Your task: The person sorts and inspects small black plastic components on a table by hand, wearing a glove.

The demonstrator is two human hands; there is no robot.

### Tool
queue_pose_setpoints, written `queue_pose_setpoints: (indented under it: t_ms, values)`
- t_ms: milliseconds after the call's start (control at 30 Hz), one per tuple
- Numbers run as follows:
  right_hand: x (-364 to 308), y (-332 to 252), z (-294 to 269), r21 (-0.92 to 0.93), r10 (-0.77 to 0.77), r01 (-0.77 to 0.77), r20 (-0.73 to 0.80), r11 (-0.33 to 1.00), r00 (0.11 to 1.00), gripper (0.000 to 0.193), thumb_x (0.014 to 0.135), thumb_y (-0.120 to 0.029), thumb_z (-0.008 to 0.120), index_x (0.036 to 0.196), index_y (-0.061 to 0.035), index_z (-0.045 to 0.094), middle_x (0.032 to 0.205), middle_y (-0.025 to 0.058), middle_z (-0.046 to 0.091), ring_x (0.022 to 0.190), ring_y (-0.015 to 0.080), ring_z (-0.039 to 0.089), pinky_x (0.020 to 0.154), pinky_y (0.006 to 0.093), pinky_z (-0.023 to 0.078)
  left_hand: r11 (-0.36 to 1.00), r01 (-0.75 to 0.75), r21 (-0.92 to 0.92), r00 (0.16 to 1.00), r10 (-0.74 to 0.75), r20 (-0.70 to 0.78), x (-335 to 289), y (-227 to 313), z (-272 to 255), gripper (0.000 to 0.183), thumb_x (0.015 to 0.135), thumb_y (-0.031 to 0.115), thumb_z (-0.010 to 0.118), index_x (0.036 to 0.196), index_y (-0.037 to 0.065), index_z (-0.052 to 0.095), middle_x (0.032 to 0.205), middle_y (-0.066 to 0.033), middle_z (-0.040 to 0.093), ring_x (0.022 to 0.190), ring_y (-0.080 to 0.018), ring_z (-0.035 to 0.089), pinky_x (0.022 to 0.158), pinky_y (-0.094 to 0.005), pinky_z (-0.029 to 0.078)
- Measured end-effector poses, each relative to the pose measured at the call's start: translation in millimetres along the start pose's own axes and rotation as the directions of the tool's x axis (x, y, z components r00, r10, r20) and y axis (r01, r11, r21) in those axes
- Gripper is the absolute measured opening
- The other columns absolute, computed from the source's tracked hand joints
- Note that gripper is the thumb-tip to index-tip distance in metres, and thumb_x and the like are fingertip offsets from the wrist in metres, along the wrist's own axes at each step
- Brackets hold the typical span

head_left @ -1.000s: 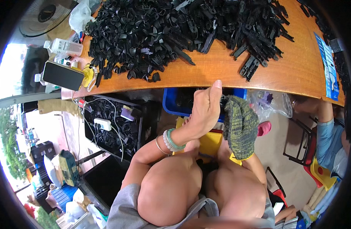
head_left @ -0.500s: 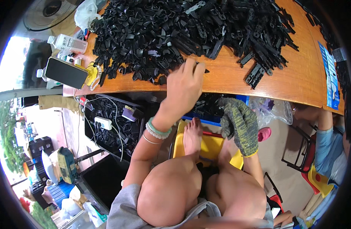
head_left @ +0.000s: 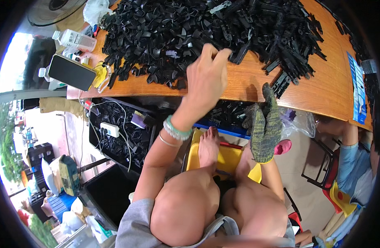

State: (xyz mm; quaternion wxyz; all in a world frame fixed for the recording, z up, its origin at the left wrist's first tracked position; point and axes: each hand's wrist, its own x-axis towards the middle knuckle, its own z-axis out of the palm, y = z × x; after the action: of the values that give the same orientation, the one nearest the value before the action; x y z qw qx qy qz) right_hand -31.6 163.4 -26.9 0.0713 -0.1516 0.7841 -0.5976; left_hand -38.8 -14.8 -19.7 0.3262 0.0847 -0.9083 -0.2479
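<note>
A large heap of small black plastic parts (head_left: 157, 41) covers the far side of the wooden table (head_left: 322, 89). My bare left hand (head_left: 207, 78), with bracelets at its wrist, reaches to the heap's near edge. Its fingers are bent down and closed among the parts, and whatever they pinch is hidden beneath them. My right hand (head_left: 264, 132) wears a grey-green knit glove and hovers at the table's front edge, fingers stretched out and apart, no part visible in it. Closest to it on the table are long black plastic pieces (head_left: 283, 82).
Below the table edge sits a blue bin (head_left: 235, 131) of black parts, beside a clear plastic bag (head_left: 303, 124). A black crate (head_left: 134, 142) with cables and a power strip (head_left: 110, 129) is at left. A phone (head_left: 72, 72) and bottle (head_left: 77, 40) stand on the table's left; another person's arm (head_left: 349, 136) is at right.
My left hand has moved up and slightly right into the heap's edge. The gloved right hand has risen toward the table edge, its curled fingers now straightened.
</note>
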Motion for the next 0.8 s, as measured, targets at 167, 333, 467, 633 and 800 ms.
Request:
queue_pose_setpoints:
  t_ms: [167, 333, 467, 633, 800]
  values:
    - [-1, -8, -5, 0.092, 0.073, -0.082, 0.103, 0.992, 0.992, 0.05, 0.085, -0.003, 0.054, 0.133, -0.0078, 0.041, 0.082, 0.005, 0.061, 0.057, 0.0081, 0.047, 0.055, 0.024, 0.043, 0.964, -0.123, 0.236, 0.984, 0.087, 0.157, 16, -10, 3, 0.015, 0.073, 0.007, 0.064, 0.087, 0.004, 0.061, 0.082, -0.0088, 0.05, 0.066, -0.0256, 0.057, 0.058, -0.0339, 0.046]
    - [-1, -8, -10, 0.257, 0.165, -0.197, 0.139, 0.946, 0.976, 0.043, 0.087, -0.009, 0.054, 0.129, -0.005, 0.045, 0.104, 0.0084, 0.062, 0.057, 0.0045, 0.046, 0.05, 0.0207, 0.039, 0.99, -0.072, 0.125, 0.978, 0.045, 0.203, 5, 2, -7, 0.015, 0.074, 0.008, 0.064, 0.087, 0.001, 0.06, 0.082, -0.0091, 0.05, 0.065, -0.0262, 0.056, 0.058, -0.0336, 0.045]
    - [1, -14, -11, 0.246, 0.219, -0.255, 0.165, 0.935, 0.962, 0.041, 0.089, -0.011, 0.051, 0.129, -0.0043, 0.044, 0.108, 0.0061, 0.061, 0.056, 0.0034, 0.045, 0.047, 0.0186, 0.038, 0.992, -0.03, 0.121, 0.971, 0.001, 0.239, 6, -1, -3, 0.016, 0.075, 0.01, 0.064, 0.087, 0.0, 0.058, 0.082, -0.0103, 0.052, 0.066, -0.0275, 0.057, 0.058, -0.0342, 0.045]
    - [-3, -14, -8, 0.36, 0.282, -0.304, 0.113, 0.882, 0.953, 0.038, 0.09, -0.009, 0.049, 0.127, -0.0027, 0.047, 0.087, 0.0006, 0.057, 0.06, 0.0054, 0.048, 0.05, 0.019, 0.038, 0.982, 0.076, 0.172, 0.976, -0.109, 0.189, 0, 4, -2, 0.014, 0.076, 0.012, 0.064, 0.08, 0.0, 0.058, 0.076, -0.0116, 0.055, 0.065, -0.0273, 0.058, 0.057, -0.0354, 0.044]
    - [-2, -16, -10, 0.324, 0.252, -0.27, 0.096, 0.907, 0.963, 0.035, 0.09, -0.01, 0.05, 0.124, -0.0008, 0.05, 0.091, 0.0011, 0.058, 0.064, 0.0053, 0.05, 0.051, 0.0188, 0.04, 0.97, 0.178, 0.168, 0.932, -0.221, 0.288, -11, 7, -14, 0.017, 0.076, 0.01, 0.064, 0.087, -0.001, 0.056, 0.074, -0.012, 0.057, 0.06, -0.0248, 0.057, 0.055, -0.0325, 0.044]
